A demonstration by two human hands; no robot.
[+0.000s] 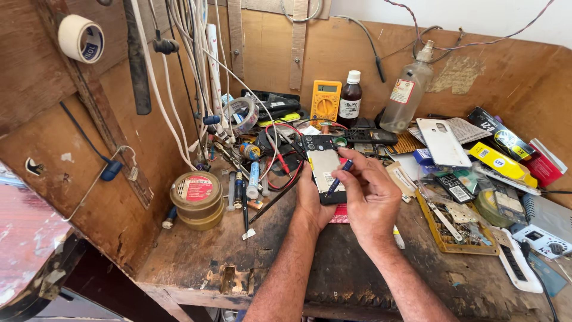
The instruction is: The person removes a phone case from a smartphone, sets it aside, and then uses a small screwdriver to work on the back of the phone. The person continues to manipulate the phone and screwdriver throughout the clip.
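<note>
Two hands work at the bench (pixel 196 256) centre: the left hand (pixel 311 200) clasps an opened phone (pixel 325 167), its back cover (pixel 444 142) lying off at 2 o'clock. Right hand (pixel 369 194) pinches a small blue screwdriver (pixel 338 177) on its exposed inside; the repair looks unfinished.

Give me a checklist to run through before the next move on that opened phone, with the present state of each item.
1. Opened phone steadied by left hand: ok.
2. Blue-handled tool gripped in right hand: ok.
3. Tool tip seated on the right spot: cannot tell, too small.
4. Red probe lead away from the phone: not ok, it lies right beside it.
5. White back cover set aside from the hands: ok.
</note>
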